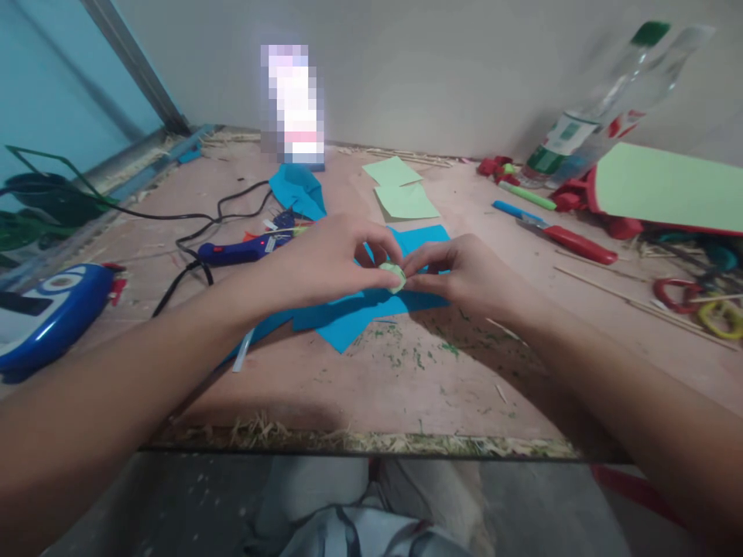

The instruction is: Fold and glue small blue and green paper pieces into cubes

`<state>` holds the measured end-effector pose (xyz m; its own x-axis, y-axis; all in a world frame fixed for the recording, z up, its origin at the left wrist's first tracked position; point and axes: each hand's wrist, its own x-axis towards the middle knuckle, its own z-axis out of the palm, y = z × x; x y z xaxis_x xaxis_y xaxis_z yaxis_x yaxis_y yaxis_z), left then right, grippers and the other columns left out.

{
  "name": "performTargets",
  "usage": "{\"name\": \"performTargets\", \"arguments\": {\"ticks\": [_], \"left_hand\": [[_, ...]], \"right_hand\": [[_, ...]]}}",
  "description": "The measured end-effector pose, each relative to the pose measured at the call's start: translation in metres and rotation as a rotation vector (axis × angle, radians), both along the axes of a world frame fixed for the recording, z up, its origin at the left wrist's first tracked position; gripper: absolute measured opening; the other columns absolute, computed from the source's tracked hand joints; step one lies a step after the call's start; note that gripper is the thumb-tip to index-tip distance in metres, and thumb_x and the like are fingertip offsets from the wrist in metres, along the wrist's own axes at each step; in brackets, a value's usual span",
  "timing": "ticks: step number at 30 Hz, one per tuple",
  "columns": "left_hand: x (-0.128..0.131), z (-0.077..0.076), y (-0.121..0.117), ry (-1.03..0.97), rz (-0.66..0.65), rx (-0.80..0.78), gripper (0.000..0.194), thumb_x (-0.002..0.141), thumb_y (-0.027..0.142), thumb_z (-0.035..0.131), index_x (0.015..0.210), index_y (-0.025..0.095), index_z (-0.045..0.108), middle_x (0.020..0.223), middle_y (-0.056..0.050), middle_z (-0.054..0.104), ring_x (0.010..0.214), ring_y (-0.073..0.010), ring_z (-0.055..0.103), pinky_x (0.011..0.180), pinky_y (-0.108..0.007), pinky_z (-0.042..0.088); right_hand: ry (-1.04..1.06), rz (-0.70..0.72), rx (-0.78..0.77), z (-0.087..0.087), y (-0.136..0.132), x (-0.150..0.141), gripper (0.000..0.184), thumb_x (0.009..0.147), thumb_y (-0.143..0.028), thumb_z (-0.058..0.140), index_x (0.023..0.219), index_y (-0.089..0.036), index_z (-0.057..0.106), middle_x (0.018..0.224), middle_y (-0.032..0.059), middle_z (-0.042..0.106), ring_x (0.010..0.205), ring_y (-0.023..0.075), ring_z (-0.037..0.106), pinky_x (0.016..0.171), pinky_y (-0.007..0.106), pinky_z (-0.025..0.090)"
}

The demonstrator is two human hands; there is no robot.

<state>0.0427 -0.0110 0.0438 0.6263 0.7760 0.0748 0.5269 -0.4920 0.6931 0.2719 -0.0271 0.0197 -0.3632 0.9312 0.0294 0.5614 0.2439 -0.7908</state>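
Note:
Between my two hands is a small folded piece of pale green paper [393,276]. My left hand [342,259] pinches it from the left with thumb and fingers. From the other side the fingertips of my right hand [450,267] press together at its edge. Blue paper sheets [342,321] lie on the table under both hands, partly hidden by them. Left of my left hand rests a blue hot glue gun [237,251] with a small red light and a black cord. Two pale green paper squares [406,203] lie beyond my hands.
A folded blue paper [299,191] lies behind the glue gun, before an upright blurred-out screen [299,104]. On the right are a red-handled cutter [580,244], scissors [720,317], thin sticks [632,302] and clear bottles [572,139]. A blue-and-white device [63,309] stands at left.

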Motion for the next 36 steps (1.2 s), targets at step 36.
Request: {"name": "performTargets", "arguments": {"ticks": [36], "left_hand": [[0.0041, -0.0060, -0.0030, 0.061, 0.065, 0.139, 0.020, 0.090, 0.035, 0.073, 0.103, 0.023, 0.083, 0.089, -0.003, 0.081, 0.077, -0.0201, 0.070, 0.072, -0.032, 0.050]], "right_hand": [[-0.151, 0.039, 0.067, -0.0014, 0.0008, -0.0005, 0.014, 0.090, -0.024, 0.072, 0.084, -0.018, 0.082, 0.073, 0.0021, 0.073, 0.063, 0.0151, 0.054, 0.061, 0.032, 0.037]]}}
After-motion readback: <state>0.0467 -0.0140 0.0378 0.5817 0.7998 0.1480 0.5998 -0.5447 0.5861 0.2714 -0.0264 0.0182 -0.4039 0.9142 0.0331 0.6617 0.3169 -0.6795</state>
